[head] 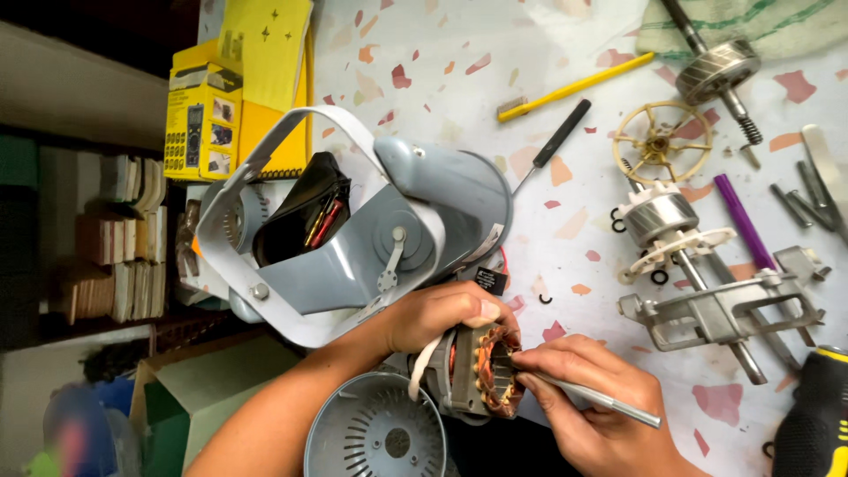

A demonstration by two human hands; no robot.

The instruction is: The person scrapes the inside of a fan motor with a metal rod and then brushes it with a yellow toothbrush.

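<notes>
Probing the copper-wound stator core point(488, 375) was the step in hand, as far as I could judge: my left hand point(442, 314) was clenched around its metal body, holding it just above the round grey vented motor cover point(375, 433), while my right hand point(594, 397) pinched a slim silver metal pick point(601, 399) with its tip at the windings. The next move, I reckoned, called for a light, steady touch so the thin copper wire was not nicked.

Counting from the left: one yellow multimeter box point(203, 119), one grey plastic fan housing point(353, 221) with a black pouch inside, one stator, one yellow-handled brush point(574, 86), one black-handled screwdriver point(552, 143), one cream spoked plastic wheel point(661, 141), two steel rotors on shafts point(658, 219) point(720, 71), one purple pen point(744, 221), one grey metal bracket point(720, 309), all on the speckled terrazzo counter point(442, 53).
</notes>
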